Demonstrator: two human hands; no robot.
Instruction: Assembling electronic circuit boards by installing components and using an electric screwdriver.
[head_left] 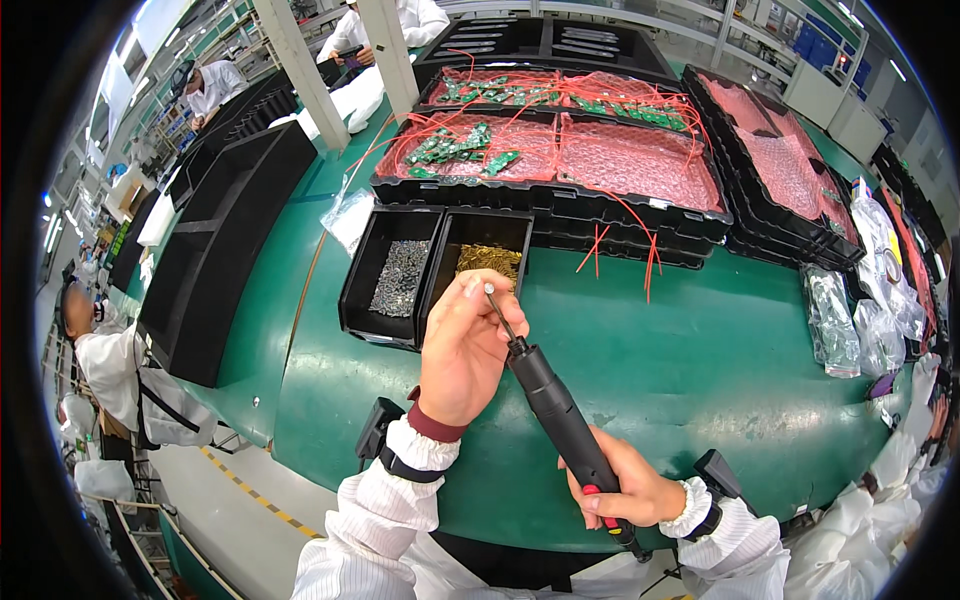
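Observation:
My right hand [632,482] is wrapped round the lower body of a black electric screwdriver [562,408] with a red button. The tool slants up and left, its thin bit ending at the fingertips of my left hand [462,352]. Those fingers are pinched together around a small, round silvery piece [489,288] at the bit's tip; its exact kind is too small to tell. Just beyond the left hand stand two black bins: one with small silvery metal parts [402,280], the other with brass-coloured parts [490,260], partly hidden by my fingers.
Behind the bins, stacked black trays [640,215] hold pink bubble wrap, green circuit boards [450,145] and red wires that hang over the front. An empty-looking black divided tray [225,250] stands left. Clear plastic bags [835,325] lie right. Co-workers [212,85] sit farther off.

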